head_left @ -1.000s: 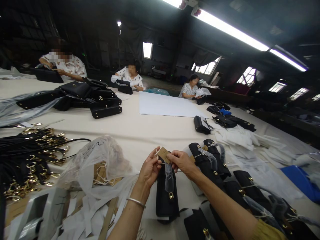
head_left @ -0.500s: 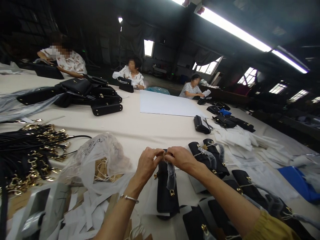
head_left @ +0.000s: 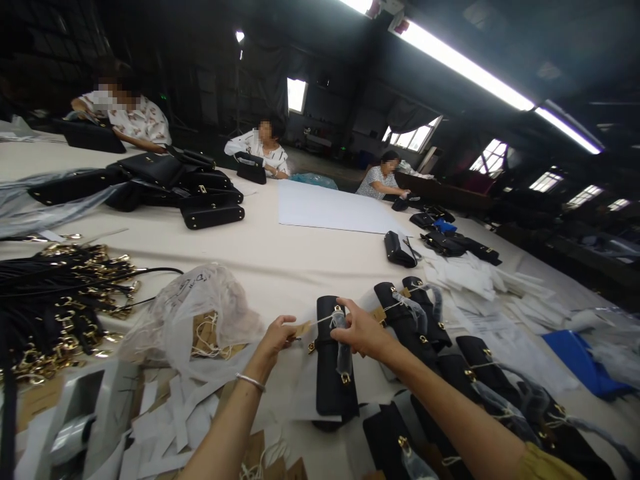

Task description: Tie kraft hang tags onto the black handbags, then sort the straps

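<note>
A black handbag (head_left: 333,380) lies in front of me, with gold hardware and a handle (head_left: 343,357) wrapped in clear film. My left hand (head_left: 276,341), left of the bag, is closed on a brown hang tag (head_left: 302,329). From that tag a pale string (head_left: 323,321) runs taut to the upper end of the handle. Over the bag's upper right side is my right hand (head_left: 361,330). Its thumb and forefinger are apart, one on each side of the string's tie point, close to the handle. Whether they touch the handle is hard to see.
More black handbags (head_left: 400,320) lie at right, beside white sheets (head_left: 470,283). At left are black straps with gold clasps (head_left: 70,300), a clear bag of tags (head_left: 200,313) and a tape dispenser (head_left: 80,420). Several co-workers (head_left: 265,150) sit across the table.
My hands were together at the top of the handle. The left has moved left and down with the tag, drawing the string taut; the right has opened its fingers and stays by the handle.
</note>
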Demonstrator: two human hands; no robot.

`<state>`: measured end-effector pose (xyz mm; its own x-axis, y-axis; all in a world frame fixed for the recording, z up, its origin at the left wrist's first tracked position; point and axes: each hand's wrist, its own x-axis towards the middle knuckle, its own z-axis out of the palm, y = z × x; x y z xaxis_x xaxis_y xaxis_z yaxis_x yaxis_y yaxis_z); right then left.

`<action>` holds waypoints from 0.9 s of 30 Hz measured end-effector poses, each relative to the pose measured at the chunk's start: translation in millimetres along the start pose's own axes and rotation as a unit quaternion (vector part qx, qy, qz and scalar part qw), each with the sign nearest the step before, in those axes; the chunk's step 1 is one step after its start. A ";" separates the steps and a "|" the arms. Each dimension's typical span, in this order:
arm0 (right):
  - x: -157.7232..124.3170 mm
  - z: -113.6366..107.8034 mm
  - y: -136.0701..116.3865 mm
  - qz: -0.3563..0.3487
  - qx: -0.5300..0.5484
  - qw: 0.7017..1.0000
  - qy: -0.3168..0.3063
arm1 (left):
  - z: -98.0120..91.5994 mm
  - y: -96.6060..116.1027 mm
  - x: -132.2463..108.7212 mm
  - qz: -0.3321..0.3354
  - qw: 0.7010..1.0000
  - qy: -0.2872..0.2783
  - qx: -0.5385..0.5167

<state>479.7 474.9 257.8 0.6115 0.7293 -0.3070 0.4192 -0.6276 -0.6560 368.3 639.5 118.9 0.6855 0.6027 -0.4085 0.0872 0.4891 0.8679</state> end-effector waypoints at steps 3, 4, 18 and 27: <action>1.5 3.9 0.9 0.015 0.014 1.000 -0.008 | -2.0 -19.4 5.8 -0.010 0.997 0.060 -0.047; 2.0 4.3 1.1 0.012 0.015 1.000 -0.002 | 0.0 -22.6 6.5 0.000 0.995 0.069 -0.067; -1.4 -77.9 26.0 -0.018 -0.212 0.964 0.157 | -4.0 -50.3 -26.7 0.099 0.988 0.049 0.112; -9.4 -91.8 35.4 0.000 -0.261 0.954 0.147 | -30.7 -41.9 -110.0 0.170 0.940 -0.014 0.294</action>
<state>550.4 420.8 300.8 0.7410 0.6697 -0.0502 0.6495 -0.7336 -0.1999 267.1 572.1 118.8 0.7645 0.6399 -0.0779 0.2383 -0.1683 0.9565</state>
